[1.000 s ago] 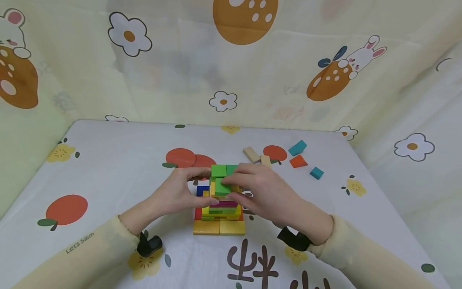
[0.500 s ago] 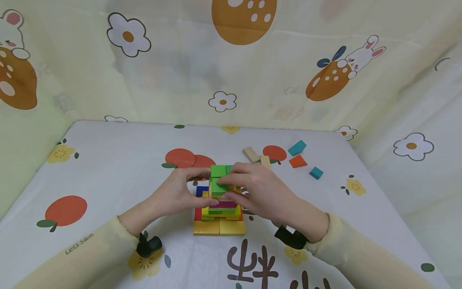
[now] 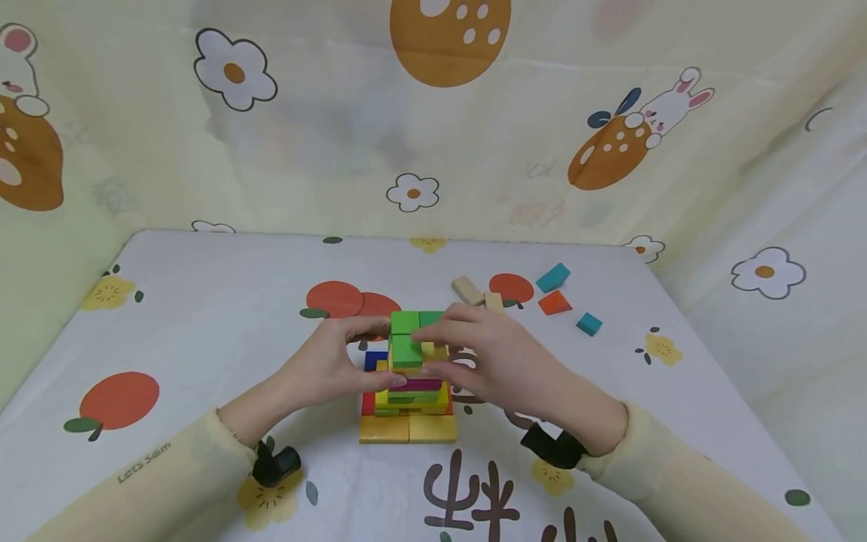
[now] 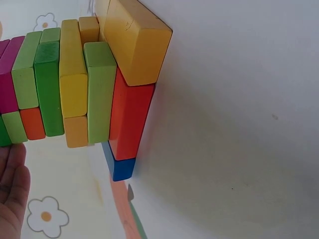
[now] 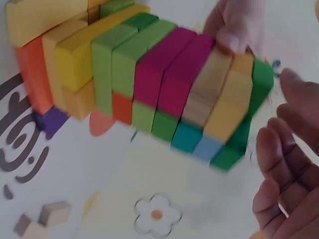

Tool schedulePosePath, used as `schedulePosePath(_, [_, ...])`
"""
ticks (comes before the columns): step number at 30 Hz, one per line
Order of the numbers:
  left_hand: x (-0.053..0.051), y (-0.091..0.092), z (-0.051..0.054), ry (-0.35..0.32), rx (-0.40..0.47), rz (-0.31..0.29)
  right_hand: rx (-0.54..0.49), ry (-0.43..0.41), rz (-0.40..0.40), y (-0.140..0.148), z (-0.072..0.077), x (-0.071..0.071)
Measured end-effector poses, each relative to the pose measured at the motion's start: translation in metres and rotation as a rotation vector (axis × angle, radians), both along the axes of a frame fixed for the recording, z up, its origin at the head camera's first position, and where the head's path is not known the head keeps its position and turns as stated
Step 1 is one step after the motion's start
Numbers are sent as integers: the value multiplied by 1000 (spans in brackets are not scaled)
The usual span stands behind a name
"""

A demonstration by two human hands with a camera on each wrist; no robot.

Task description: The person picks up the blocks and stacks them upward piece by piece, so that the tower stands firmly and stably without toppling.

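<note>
A tower of stacked wooden blocks (image 3: 418, 430) stands at the table's middle, in yellow, red, green, purple and plain wood layers. Green blocks (image 3: 406, 350) form its top, with a yellowish block showing under them at the right. My left hand (image 3: 318, 361) holds the upper tower from the left, thumb at the near side, fingers reaching behind. In the left wrist view those fingers (image 4: 15, 181) lie along the tower's far side. My right hand (image 3: 504, 350) hovers at the tower's upper right; in the right wrist view its loosely bent fingers (image 5: 269, 154) stand apart from the top green block.
Behind and right of the tower lie loose blocks: plain wood ones (image 3: 467, 290), an orange one (image 3: 555, 302) and two blue ones (image 3: 553, 277). A patterned cloth covers the table (image 3: 223, 301); a printed curtain (image 3: 325, 135) hangs along its back edge.
My right fingertips have drawn back a little to the right, off the front green block, which now shows more fully. My left hand keeps its place on the tower. The head view has shifted slightly.
</note>
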State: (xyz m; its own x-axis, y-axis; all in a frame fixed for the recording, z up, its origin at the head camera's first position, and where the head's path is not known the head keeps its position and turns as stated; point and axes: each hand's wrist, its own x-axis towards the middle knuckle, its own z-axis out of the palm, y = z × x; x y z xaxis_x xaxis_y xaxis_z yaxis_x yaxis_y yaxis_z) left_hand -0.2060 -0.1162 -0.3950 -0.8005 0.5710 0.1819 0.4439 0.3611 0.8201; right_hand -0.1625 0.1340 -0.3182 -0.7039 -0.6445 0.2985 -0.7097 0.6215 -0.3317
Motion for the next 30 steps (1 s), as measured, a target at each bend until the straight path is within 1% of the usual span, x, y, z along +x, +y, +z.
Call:
schedulePosePath(2, [1,1,0,-11,-11,8,-66,-35,-50,17,-1,-1])
schedulePosePath(4, [2,1,2,-28,-20,18,-127,-33,-117,40,-5,-7])
schedulePosePath(6, [2,2,3,-37,-30,30,-169,-7,-212,69,-11,-16])
schedulePosePath(8, [3,1,4,-37,-37,38,-182,-15,-347,102,-19,-27])
schedulePosePath(10, [3,1,4,-42,-34,41,-183,-77,-492,138,-27,-37])
schedulePosePath(12, [3,1,4,-37,-32,37,-160,-167,-622,173,-37,-45])
schedulePosePath(13, [2,1,3,-36,-31,35,-139,-218,-676,189,-42,-49])
schedulePosePath(15, [2,1,2,-32,-32,32,-106,-300,-745,215,-55,-54])
schedulePosePath(16, [2,0,2,-35,-34,34,-88,-337,-767,225,-63,-57])
schedulePosePath(18, [2,-1,2,-40,-35,35,-53,-388,-798,240,-78,-62])
schedulePosePath(20, [3,0,3,-47,-24,32,-23,-421,-814,247,-90,-64])
schedulePosePath(22, [2,0,3,-51,-9,25,7,-449,-828,250,-99,-66])
schedulePosePath(24, [2,1,3,-48,5,18,26,-463,-836,248,-103,-67])
schedulePosePath(30, [1,0,3,-41,9,13,53,-497,-866,240,-108,-69])
